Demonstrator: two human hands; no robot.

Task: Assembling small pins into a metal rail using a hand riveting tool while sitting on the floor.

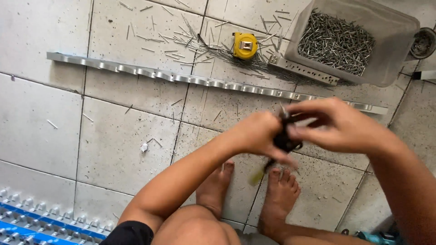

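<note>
The person squats barefoot on a pale tiled floor [113, 145]. Both hands meet above the feet, near the middle of the view.

The left hand [261, 134] is closed around a small dark tool [285, 139], with its fingers curled over the tool body. The right hand [338, 124] comes in from the right; its thumb and forefinger pinch at the upper end of the same tool, where a thin metal pin [283, 110] stands up. Motion blur hides the exact grip and the kind of tool. A yellowish blurred part [256, 177] hangs below the left hand; whether it belongs to the tool cannot be told.

A long metal strip [181, 77] with a scalloped edge lies on the floor beyond the hands, running from the left side toward the right edge and passing behind the right hand. Beyond the strip, a yellow tape measure [245, 45] sits among loose scattered rivets [181, 41]. Just beside it to the right lies a short perforated metal bar [303, 70], touching a grey plastic tub [395, 31] in the top right corner of the floor area. The tub holds a heap of rivets [336, 43].

In the bottom left corner lies a blue panel [32, 222] carrying rows of metal clips.
</note>
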